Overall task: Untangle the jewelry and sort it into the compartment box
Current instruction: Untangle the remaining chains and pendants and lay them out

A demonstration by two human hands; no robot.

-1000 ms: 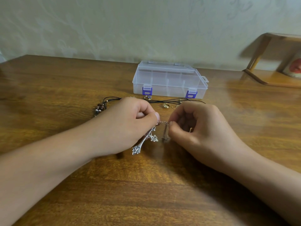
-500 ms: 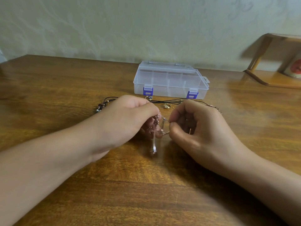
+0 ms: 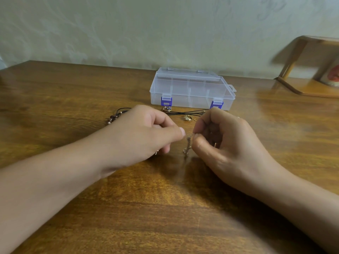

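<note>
Both hands are curled tight in front of the compartment box (image 3: pixel 191 91): my right hand (image 3: pixel 225 143) pinches the top of a thin chain (image 3: pixel 187 146) between thumb and forefinger, and my left hand (image 3: pixel 146 133) has thumb and fingers closed just beside it, though what it holds I cannot tell. That chain hangs from the pinch with its long axis nearly upright, its lower end pointing down at the surface (image 3: pixel 165 208) on the near side of the box. I judge this as the untangling step, nothing sorted yet; the box looks latched. Next I'd need a gentle pull apart, then a free hand for the latches. A black cord (image 3: pixel 185 112) and small gold pieces (image 3: pixel 187 117) lie between my hands and the box
</note>
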